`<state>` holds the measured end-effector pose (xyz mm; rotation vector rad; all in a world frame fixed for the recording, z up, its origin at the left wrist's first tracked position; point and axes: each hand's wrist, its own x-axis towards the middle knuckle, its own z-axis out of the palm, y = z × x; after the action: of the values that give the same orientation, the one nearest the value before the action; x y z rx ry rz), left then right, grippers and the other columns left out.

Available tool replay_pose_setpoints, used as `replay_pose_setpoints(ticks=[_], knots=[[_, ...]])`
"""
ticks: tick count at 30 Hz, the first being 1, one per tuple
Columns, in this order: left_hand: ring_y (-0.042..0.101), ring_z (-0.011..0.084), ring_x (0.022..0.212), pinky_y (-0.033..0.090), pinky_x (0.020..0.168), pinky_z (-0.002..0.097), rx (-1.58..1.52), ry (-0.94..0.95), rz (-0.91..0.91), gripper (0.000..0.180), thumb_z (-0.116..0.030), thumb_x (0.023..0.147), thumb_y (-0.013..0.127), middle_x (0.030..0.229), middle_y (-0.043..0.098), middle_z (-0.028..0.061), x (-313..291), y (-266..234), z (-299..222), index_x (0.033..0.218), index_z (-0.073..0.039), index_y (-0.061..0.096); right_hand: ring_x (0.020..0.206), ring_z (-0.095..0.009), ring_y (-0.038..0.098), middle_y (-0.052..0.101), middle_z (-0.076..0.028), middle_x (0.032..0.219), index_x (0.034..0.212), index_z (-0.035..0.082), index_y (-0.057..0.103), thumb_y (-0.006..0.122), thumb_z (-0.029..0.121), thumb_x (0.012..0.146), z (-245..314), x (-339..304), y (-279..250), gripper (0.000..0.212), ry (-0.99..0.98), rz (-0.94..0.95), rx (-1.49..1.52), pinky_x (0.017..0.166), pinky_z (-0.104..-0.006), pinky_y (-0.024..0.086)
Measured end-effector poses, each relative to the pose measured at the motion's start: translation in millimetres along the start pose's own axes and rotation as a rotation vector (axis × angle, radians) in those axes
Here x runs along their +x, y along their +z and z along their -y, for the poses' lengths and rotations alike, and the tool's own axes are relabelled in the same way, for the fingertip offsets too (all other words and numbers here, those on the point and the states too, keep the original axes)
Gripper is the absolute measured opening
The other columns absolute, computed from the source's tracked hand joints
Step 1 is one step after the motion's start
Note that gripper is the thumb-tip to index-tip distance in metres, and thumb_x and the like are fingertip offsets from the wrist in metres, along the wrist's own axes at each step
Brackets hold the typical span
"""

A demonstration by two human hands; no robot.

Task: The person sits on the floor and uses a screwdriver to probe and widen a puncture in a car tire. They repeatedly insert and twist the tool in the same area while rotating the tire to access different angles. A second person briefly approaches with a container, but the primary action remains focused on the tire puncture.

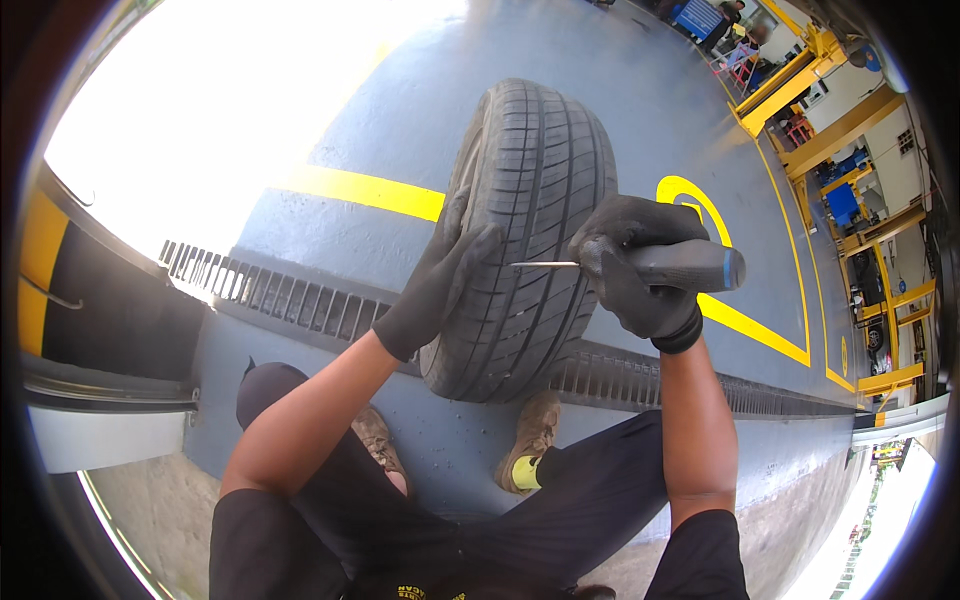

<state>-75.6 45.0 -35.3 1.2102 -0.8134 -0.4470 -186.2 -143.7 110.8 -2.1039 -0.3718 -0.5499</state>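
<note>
A worn black tyre (535, 250) stands upright on its tread in front of me, between my feet and the yellow floor line. My gloved left hand (440, 275) grips its left shoulder, fingers along the sidewall and thumb on the edge of the tread. In my gloved right hand (645, 275) is a screwdriver (690, 266) with a thick dark handle and a blue band near its end. Its thin metal shaft points left, across the tread. I cannot tell if the tip touches the rubber.
A slotted drain grate (290, 300) crosses the blue-grey floor beneath the tyre. My shoes (532, 440) are on the near side. Yellow lines (370, 192) mark the floor beyond. Yellow vehicle lifts (800, 85) and a blue tool cabinet (698, 18) stand far right, with a person (725, 22) there.
</note>
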Motion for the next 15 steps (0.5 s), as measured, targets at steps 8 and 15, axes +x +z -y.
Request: replay_pose_setpoints(ticks=[8, 15], knots=[[0.02, 0.031, 0.156, 0.023, 0.126, 0.038, -0.292, -0.265, -0.062, 0.097, -0.046, 0.101, 0.062, 0.167, 0.017, 0.0256, 14, 0, 0, 0.162, 0.008, 0.009, 0.071, -0.025, 0.072, 0.073, -0.005, 0.086, 0.094, 0.014, 0.076, 0.081, 0.017, 0.067, 11, 0, 7, 0.028, -0.415, 0.197, -0.506, 0.065, -0.035, 0.055], [0.031, 0.0291, 0.151, 0.032, 0.122, 0.0366, -0.299, -0.298, -0.128, 0.088, -0.04, 0.104, 0.058, 0.162, 0.027, 0.0235, 9, 6, -5, 0.163, 0.005, 0.01, 0.046, -0.013, 0.051, 0.059, -0.004, 0.062, 0.075, 0.005, 0.061, 0.065, 0.019, 0.09, -4, -8, 40, 0.02, 0.292, -0.358, 0.165, 0.046, -0.0281, 0.04]])
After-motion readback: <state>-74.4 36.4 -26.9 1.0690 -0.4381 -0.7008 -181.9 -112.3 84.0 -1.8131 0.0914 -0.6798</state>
